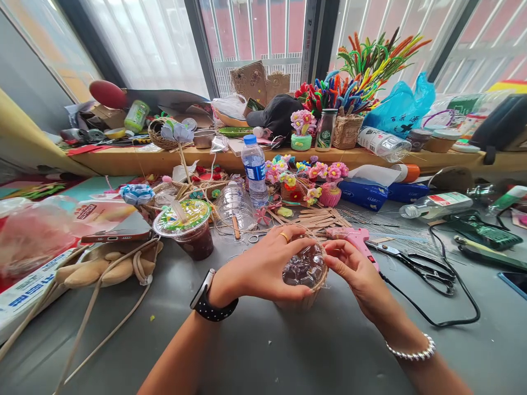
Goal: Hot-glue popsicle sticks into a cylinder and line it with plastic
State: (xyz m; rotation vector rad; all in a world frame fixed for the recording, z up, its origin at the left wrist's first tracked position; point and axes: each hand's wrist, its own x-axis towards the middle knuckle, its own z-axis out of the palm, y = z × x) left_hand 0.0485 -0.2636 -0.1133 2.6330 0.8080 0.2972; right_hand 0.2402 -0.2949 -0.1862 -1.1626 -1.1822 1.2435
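Note:
A clear plastic bottle base [303,265] with twine round its rim and pale sticks along its side stands over the grey table. My left hand [265,263], with a ring and a black watch strap, is wrapped over it from the left, thumb at the near rim. At the right rim, my right hand [356,271] pinches with thumb and forefinger; what lies between the fingertips is too small to make out. Just behind is a pink glue gun [354,239], partly hidden by my right hand. Flat wooden sticks [321,218] lie behind the bottle base.
Black-handled scissors [424,269] and a black cable [447,325] lie right. A drink cup [193,233], phone [117,235] and bag with cords [109,269] are left. Behind stand a water bottle [254,173] and pink flowers [331,173]; a cluttered ledge [185,160] runs below the windows.

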